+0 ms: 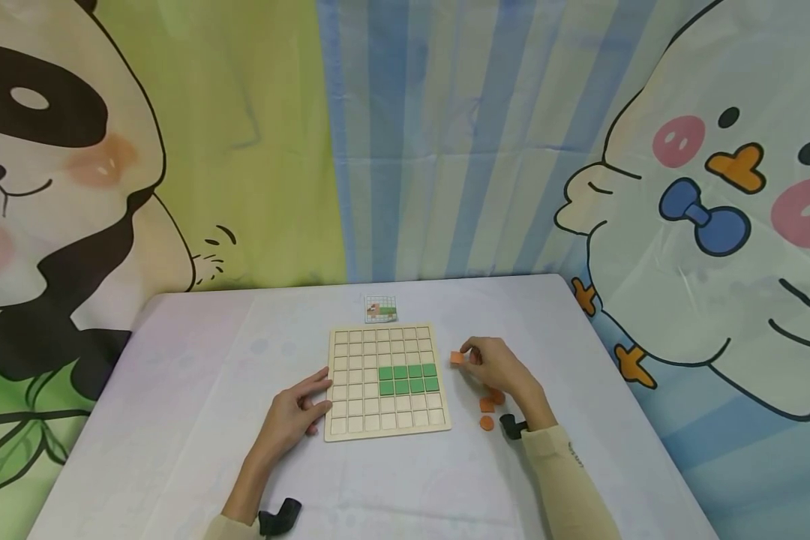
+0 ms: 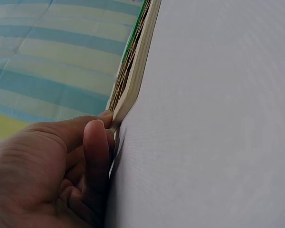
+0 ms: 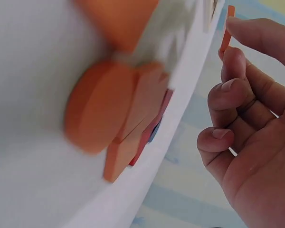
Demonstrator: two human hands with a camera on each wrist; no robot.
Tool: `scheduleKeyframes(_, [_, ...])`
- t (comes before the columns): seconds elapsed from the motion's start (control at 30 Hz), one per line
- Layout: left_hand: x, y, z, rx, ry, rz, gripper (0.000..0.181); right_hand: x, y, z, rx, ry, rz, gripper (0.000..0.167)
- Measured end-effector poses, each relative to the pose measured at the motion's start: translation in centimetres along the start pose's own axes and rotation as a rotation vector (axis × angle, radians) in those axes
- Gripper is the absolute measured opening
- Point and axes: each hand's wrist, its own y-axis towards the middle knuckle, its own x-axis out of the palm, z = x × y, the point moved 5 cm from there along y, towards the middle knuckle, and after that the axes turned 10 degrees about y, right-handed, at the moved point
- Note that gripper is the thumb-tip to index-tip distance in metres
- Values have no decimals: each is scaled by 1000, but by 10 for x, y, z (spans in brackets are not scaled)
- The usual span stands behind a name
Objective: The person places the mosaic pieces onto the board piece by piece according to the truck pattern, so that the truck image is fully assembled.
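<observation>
Firstly, the left hand (image 1: 290, 412), with fingers loosely bent, touches the left edge of the wooden board (image 1: 355, 407). Next, just outside the board's right edge, towards its far right corner, is the orange tile (image 1: 457, 358), pinched by the fingertips of the right hand (image 1: 499, 365), so the board lies leftward of this hand. The tile looks flat and squarish, edge-on a thin strip, without a clear long axis

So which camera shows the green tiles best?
The head view: all eight green square tiles show from above, uncovered on the wooden grid board. The left wrist view catches only a green strip, edge-on; the right wrist view shows none.
</observation>
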Motion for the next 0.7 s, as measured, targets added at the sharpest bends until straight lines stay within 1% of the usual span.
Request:
scheduleKeyframes(0.13, [0, 0, 0, 1, -4, 2, 53, 6, 0, -11, -37, 20, -7, 23])
scheduleKeyframes(0.37, [0, 0, -1, 3, -2, 4, 52, 23, -1, -33, -153, 58, -66, 23])
scheduleKeyframes(0.47, [0, 0, 0, 6, 1, 6, 52, 31, 0, -41, -174, 71, -87, 22])
scheduleKeyframes(0.7, [0, -1, 0, 4, -4, 3, 51, 51, 1, -58, -184, 113, -145, 22])
